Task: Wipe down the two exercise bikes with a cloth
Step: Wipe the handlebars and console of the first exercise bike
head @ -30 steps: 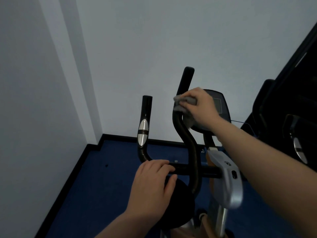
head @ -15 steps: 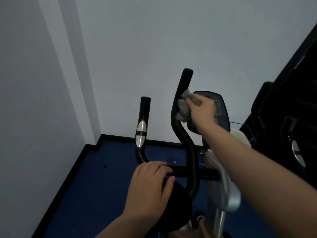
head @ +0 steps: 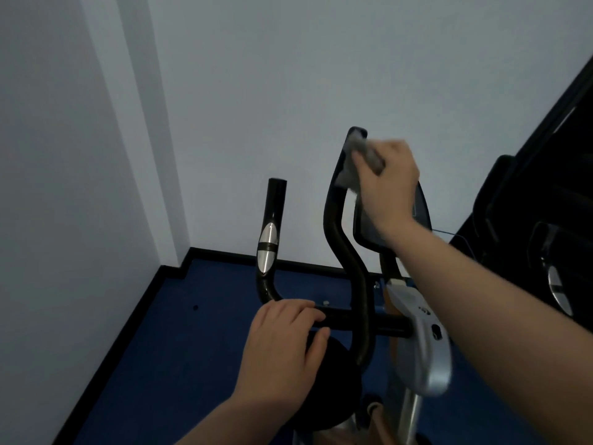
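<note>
Moved since earlier: right hand (head: 390, 184) and its grey cloth (head: 354, 162) have climbed the right handlebar (head: 345, 252), from the middle bend a second ago to just under its top end now; the left hand has stayed where it was on the crossbar.
Landmark: near exercise bike, taken at its black horizontal crossbar (head: 378, 321).
Writing and brands: none legible; the silver housing (head: 423, 342) to the right of the crossbar carries small dark marks too blurred to read, and the console (head: 369, 226) above the crossbar shows nothing readable.
Right hand fingers: curled round the cloth, holding it bunched and pressed against the upper handlebar, far above the crossbar; part of the cloth hangs below the hand along the bar.
Left hand (head: 282, 342): lies on the left end of the crossbar, fingers (head: 301, 311) close together and bent over the top of the bar, thumb reaching under toward the bar; whether the grip is firm cannot be told.
Left handlebar (head: 269, 239): rises from the crossbar's left end, black with a silver sensor plate, untouched.
Second exercise bike (head: 552, 252): dark, at the right edge, well to the right of the crossbar.
Floor (head: 179, 332): blue, below the crossbar, with a black skirting against the pale walls.
</note>
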The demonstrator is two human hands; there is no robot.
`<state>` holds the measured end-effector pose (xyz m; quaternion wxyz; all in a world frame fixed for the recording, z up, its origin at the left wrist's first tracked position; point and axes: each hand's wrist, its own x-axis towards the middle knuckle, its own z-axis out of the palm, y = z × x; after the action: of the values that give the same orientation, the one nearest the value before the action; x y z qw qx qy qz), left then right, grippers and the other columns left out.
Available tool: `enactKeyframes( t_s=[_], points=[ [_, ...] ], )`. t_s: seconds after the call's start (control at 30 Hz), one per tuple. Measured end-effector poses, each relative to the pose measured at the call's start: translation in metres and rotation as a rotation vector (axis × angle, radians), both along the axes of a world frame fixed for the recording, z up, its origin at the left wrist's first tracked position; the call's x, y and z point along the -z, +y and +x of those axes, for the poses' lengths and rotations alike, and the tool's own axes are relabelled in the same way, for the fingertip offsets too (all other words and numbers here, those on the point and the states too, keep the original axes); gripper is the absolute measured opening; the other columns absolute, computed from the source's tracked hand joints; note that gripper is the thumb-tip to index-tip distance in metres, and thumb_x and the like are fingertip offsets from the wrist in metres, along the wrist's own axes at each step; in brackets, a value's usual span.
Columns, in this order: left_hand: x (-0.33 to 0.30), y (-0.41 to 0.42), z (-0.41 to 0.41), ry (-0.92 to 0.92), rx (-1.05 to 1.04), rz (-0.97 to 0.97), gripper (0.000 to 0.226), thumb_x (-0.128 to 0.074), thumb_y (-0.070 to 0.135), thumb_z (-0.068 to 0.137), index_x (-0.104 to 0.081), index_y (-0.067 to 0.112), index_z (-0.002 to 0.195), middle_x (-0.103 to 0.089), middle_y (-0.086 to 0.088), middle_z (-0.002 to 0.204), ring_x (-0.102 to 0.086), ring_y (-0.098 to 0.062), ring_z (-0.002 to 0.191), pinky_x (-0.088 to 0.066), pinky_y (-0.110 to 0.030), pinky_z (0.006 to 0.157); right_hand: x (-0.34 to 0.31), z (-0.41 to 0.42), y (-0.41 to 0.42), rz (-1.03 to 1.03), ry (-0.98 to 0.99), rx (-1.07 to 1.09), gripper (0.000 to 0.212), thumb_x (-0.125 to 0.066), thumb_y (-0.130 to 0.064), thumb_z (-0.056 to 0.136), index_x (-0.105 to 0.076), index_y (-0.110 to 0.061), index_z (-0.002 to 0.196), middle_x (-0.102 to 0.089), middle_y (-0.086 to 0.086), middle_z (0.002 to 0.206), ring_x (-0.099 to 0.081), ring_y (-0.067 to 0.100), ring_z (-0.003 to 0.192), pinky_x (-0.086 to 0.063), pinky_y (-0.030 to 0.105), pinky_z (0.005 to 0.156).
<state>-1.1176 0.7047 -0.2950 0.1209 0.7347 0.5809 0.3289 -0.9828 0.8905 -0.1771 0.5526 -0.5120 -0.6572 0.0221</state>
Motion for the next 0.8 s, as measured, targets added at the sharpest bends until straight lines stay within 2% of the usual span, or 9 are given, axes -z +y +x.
enactKeyframes(
  t_s=[0.1, 0.17, 0.23, 0.33, 0.43, 0.57, 0.67, 0.73, 0.8],
  points=[
    [-0.001, -0.001, 0.000, -0.002, -0.003, -0.004, 0.030, -0.041, 0.047, 0.096, -0.057, 0.040, 0.120, -0.046, 0.028, 0.126, -0.031, 0.011, 0.122, 0.001, -0.004, 0.105, -0.022, -0.010, 0.021, 0.028, -0.392, 0.035, 0.017, -0.058, -0.023, 0.092, -0.069, -0.015, 0.102, -0.050, -0.003, 0.104, -0.044, -0.003, 0.087, -0.042, 0.025, 0.065],
    [-0.001, -0.001, -0.001, -0.009, -0.002, -0.002, 0.031, -0.041, 0.048, 0.096, -0.057, 0.040, 0.121, -0.046, 0.028, 0.126, -0.031, 0.011, 0.122, 0.000, -0.004, 0.104, -0.009, -0.017, 0.025, -0.030, -0.701, 0.112, 0.017, -0.056, -0.017, 0.092, -0.069, -0.017, 0.102, -0.048, 0.005, 0.114, -0.043, 0.016, 0.105, -0.037, 0.030, 0.058],
    [0.000, -0.001, -0.001, -0.009, -0.003, 0.007, 0.032, -0.040, 0.049, 0.096, -0.057, 0.040, 0.122, -0.047, 0.027, 0.126, -0.032, 0.010, 0.123, -0.001, -0.004, 0.104, 0.014, -0.025, 0.017, -0.143, -0.818, 0.121, 0.019, -0.054, -0.019, 0.095, -0.069, -0.015, 0.107, -0.044, 0.008, 0.119, -0.041, 0.026, 0.110, -0.037, 0.031, 0.061],
    [-0.001, -0.002, -0.001, -0.012, -0.003, 0.014, 0.028, -0.045, 0.045, 0.096, -0.061, 0.036, 0.117, -0.051, 0.024, 0.125, -0.037, 0.007, 0.122, -0.006, -0.007, 0.104, 0.037, -0.026, -0.002, -0.287, -0.803, -0.037, 0.019, -0.056, -0.026, 0.095, -0.070, -0.018, 0.105, -0.045, 0.003, 0.110, -0.048, 0.023, 0.103, -0.041, 0.032, 0.068],
    [-0.002, -0.003, 0.001, -0.003, -0.004, 0.022, 0.027, -0.045, 0.045, 0.096, -0.061, 0.036, 0.115, -0.051, 0.023, 0.125, -0.037, 0.006, 0.121, -0.004, -0.008, 0.105, 0.010, -0.012, 0.003, -0.466, -0.669, -0.263, 0.012, -0.066, -0.032, 0.089, -0.074, -0.024, 0.091, -0.051, -0.006, 0.092, -0.060, 0.019, 0.087, -0.044, 0.026, 0.064],
    [-0.001, -0.004, 0.000, -0.001, -0.007, 0.022, 0.028, -0.042, 0.047, 0.095, -0.060, 0.038, 0.115, -0.050, 0.025, 0.124, -0.036, 0.008, 0.121, -0.002, -0.005, 0.104, -0.008, -0.002, 0.019, -0.262, -0.537, -0.192, 0.019, -0.067, -0.030, 0.090, -0.073, -0.022, 0.106, -0.046, -0.005, 0.105, -0.053, 0.016, 0.092, -0.045, 0.027, 0.067],
    [0.000, -0.003, 0.000, 0.006, -0.003, 0.016, 0.029, -0.042, 0.047, 0.094, -0.062, 0.037, 0.113, -0.052, 0.024, 0.123, -0.038, 0.007, 0.120, -0.006, -0.006, 0.103, 0.031, 0.001, -0.005, -0.300, -0.521, -0.169, 0.024, -0.065, -0.032, 0.091, -0.071, -0.022, 0.112, -0.049, -0.002, 0.116, -0.047, 0.019, 0.110, -0.041, 0.027, 0.085],
    [0.000, -0.002, 0.000, 0.011, -0.011, 0.019, 0.028, -0.043, 0.046, 0.094, -0.062, 0.036, 0.111, -0.053, 0.023, 0.122, -0.040, 0.005, 0.119, -0.010, -0.010, 0.104, 0.050, 0.012, -0.027, -0.302, -0.442, -0.241, 0.024, -0.065, -0.030, 0.091, -0.070, -0.021, 0.113, -0.048, -0.005, 0.112, -0.048, 0.019, 0.110, -0.043, 0.032, 0.091],
    [0.000, -0.002, 0.000, 0.016, -0.013, 0.016, 0.028, -0.043, 0.046, 0.094, -0.062, 0.036, 0.111, -0.054, 0.023, 0.121, -0.041, 0.005, 0.119, -0.011, -0.011, 0.104, 0.048, 0.027, -0.038, -0.320, -0.527, -0.374, 0.022, -0.067, -0.029, 0.090, -0.071, -0.023, 0.110, -0.048, -0.008, 0.106, -0.050, 0.016, 0.105, -0.043, 0.033, 0.092]
  ],
)
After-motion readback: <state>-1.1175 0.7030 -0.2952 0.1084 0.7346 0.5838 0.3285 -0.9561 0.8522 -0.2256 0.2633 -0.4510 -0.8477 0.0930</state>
